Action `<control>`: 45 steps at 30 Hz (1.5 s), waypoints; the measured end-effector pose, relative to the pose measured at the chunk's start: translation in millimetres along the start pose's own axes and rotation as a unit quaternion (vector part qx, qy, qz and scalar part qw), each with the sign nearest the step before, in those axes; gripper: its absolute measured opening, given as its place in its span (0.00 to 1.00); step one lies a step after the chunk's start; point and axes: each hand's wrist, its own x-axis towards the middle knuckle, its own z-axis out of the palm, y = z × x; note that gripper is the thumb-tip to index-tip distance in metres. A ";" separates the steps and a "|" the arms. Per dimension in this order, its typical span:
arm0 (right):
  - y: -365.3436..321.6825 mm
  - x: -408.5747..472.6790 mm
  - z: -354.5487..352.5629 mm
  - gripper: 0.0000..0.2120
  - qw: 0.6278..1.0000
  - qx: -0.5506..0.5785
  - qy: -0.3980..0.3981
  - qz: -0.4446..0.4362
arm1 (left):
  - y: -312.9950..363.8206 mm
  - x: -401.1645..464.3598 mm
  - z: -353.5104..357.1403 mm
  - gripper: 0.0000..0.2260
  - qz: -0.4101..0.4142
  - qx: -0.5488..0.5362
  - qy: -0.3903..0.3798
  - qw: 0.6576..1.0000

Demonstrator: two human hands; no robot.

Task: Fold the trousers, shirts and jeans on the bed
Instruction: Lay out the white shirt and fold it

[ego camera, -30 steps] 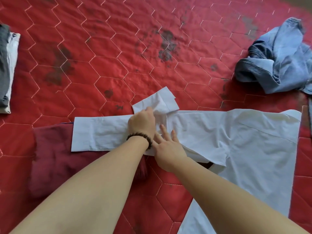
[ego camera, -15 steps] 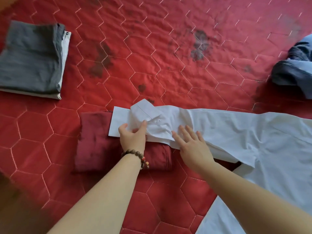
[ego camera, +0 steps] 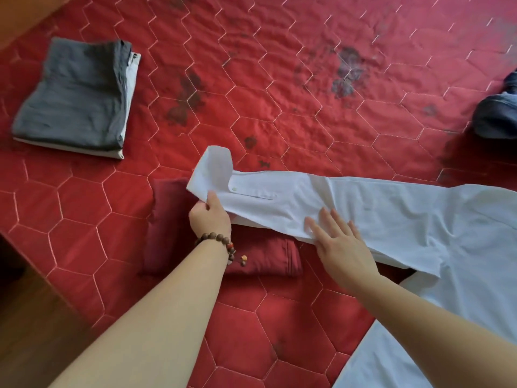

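- The left hand [ego camera: 210, 217] pinches the cuff end of the white shirt [ego camera: 391, 208] sleeve, thumb on top of the cloth and the other fingers curled under its near edge.
- Just beyond that grip the cuff [ego camera: 214, 170] stands lifted and bent upward, clear of the bedspread [ego camera: 279, 107].
- To the right of the grip the sleeve runs flat, a small button showing on its placket, and widens into the body of the shirt at the right edge of the view.
- The right hand [ego camera: 340, 242] lies flat on the sleeve, fingers straight and spread, pressing the cloth down, a short way to the right of the left hand's pinch.
- Directly under and nearer than the grip lies a folded dark red garment [ego camera: 263, 259]; the sleeve lies across its far edge.
- A beaded bracelet [ego camera: 221, 243] sits on the left wrist.
- Well away to the far left of the grip rests a folded stack, grey trousers [ego camera: 75, 93] on top of something pale.
- Far to the right, at the frame edge, is a crumpled heap of jeans [ego camera: 498, 113], only partly in view.
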 end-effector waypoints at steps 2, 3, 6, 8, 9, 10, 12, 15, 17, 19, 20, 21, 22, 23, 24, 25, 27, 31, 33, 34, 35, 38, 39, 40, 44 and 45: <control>2.9 -1.2 0.9 0.26 1.000 -0.002 0.000 0.014 | -8.2 5.2 -3.5 0.22 -0.028 0.018 -0.007 0.999; 4.6 -2.1 1.2 0.28 1.000 -0.003 0.000 0.022 | -10.0 6.2 -4.6 0.21 -0.025 0.026 -0.007 0.999; 10.7 -6.0 -0.5 0.35 0.999 0.000 0.009 0.046 | -12.1 7.4 -6.3 0.21 0.000 0.014 -0.007 1.000; 16.3 -10.4 -2.7 0.36 0.998 -0.005 0.016 0.066 | -13.0 12.7 -7.2 0.19 -0.009 -0.020 -0.010 1.000; 18.9 -12.6 -3.7 0.35 0.997 -0.006 0.019 0.081 | -13.4 15.3 -8.3 0.18 -0.019 -0.058 -0.015 0.998; 20.9 -14.1 -5.0 0.34 0.995 -0.009 0.020 0.093 | -14.0 16.3 -9.6 0.16 -0.032 -0.088 -0.028 0.995; 23.2 -15.3 -8.3 0.30 0.994 -0.018 0.034 0.101 | -12.5 13.1 -12.4 0.08 -0.021 -0.075 -0.036 0.996; 24.2 -19.2 -10.9 0.28 0.992 0.025 0.085 0.095 | -6.7 -4.5 -14.2 0.26 0.094 0.055 0.014 0.994; 25.0 -27.0 -7.9 0.26 0.997 0.060 0.027 0.047 | 1.6 -28.4 -7.8 0.32 0.224 0.150 -0.011 0.963; 27.7 -36.3 -0.9 0.28 0.997 0.052 -0.054 -0.007 | 8.5 -60.2 10.1 0.30 0.339 0.223 -0.123 0.906; 30.6 -39.5 1.6 0.28 0.996 0.056 -0.059 -0.019 | 11.1 -78.5 21.9 0.28 0.388 0.250 -0.183 0.868; 33.9 -42.1 2.1 0.28 0.997 0.069 -0.034 -0.017 | 12.4 -97.1 33.6 0.26 0.434 0.275 -0.229 0.827; 38.2 -45.4 0.4 0.26 0.997 0.079 0.008 -0.010 | 11.3 -114.9 45.0 0.25 0.477 0.295 -0.262 0.786; 43.7 -49.8 -1.6 0.25 0.995 0.079 0.054 0.006 | 9.0 -131.4 56.0 0.24 0.515 0.316 -0.289 0.742; 51.6 -56.3 -3.3 0.25 0.993 0.072 0.090 0.034 | 6.0 -146.3 66.7 0.24 0.548 0.330 -0.312 0.702; 62.6 -64.1 -4.7 0.25 0.989 0.062 0.113 0.070 | 3.5 -160.2 76.8 0.24 0.573 0.342 -0.333 0.667; 92.5 -85.2 -5.8 0.26 0.981 0.034 0.120 0.146 | -0.5 -184.3 93.9 0.24 0.599 0.350 -0.372 0.616; 158.4 -133.9 -6.0 0.26 0.962 0.022 0.089 0.259 | -11.7 -213.6 125.2 0.31 0.614 0.379 -0.439 0.536; 187.0 -156.8 0.4 0.26 0.944 0.021 0.052 0.325 | -17.9 -212.2 135.9 0.33 0.607 0.428 -0.437 0.507; 198.8 -168.3 4.1 0.27 0.930 0.022 0.025 0.365 | -21.1 -208.8 138.4 0.32 0.608 0.443 -0.430 0.500; 207.9 -178.9 7.2 0.27 0.914 0.034 0.003 0.404 | -23.2 -205.7 139.1 0.32 0.612 0.443 -0.426 0.499; 222.2 -200.5 9.4 0.27 0.893 0.088 0.025 0.441 | -20.4 -204.4 133.0 0.33 0.622 0.373 -0.422 0.544; 226.1 -201.6 6.3 0.27 0.892 0.098 0.067 0.436 | -14.2 -206.9 134.6 0.33 0.615 0.343 -0.417 0.575; 231.9 -199.5 1.2 0.27 0.885 0.107 0.115 0.438 | -6.5 -208.8 139.9 0.33 0.608 0.325 -0.401 0.603; 271.5 -172.4 -18.6 0.33 0.811 0.162 0.206 0.523 | 23.8 -202.7 191.8 0.30 0.551 0.400 -0.324 0.657; 284.4 -163.6 -22.9 0.34 0.791 0.186 0.211 0.543 | 29.9 -199.6 205.4 0.30 0.531 0.418 -0.320 0.665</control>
